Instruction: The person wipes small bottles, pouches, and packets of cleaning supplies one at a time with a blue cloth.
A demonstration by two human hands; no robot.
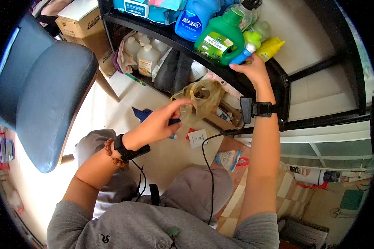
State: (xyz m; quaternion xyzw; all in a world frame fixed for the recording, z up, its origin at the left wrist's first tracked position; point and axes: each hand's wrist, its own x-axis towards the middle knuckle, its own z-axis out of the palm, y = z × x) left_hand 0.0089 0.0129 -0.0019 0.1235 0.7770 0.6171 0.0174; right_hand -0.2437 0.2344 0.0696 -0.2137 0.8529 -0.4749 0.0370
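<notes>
My right hand (pixel 257 71) reaches up to the front edge of the black shelf (pixel 170 36). Its fingers are closed round a small blue bottle-like item (pixel 242 54), partly hidden by the hand. Beside it stand a green detergent jug (pixel 222 36), a lime-green bottle (pixel 252 38) and a yellow pack (pixel 271 48). My left hand (pixel 156 123) is held above the floor with the index finger stretched out. The other fingers curl round a dark blue cloth-like thing (pixel 142 113), mostly hidden by the hand.
A blue jug (pixel 192 18) and a wipes pack (pixel 143 11) share the upper shelf. Below are white bottles (pixel 148 60), a yellowish plastic bag (pixel 205 97) and an open cardboard box (pixel 224 118). A blue chair (pixel 54 95) stands left. A black cable (pixel 204 162) hangs between my wrists.
</notes>
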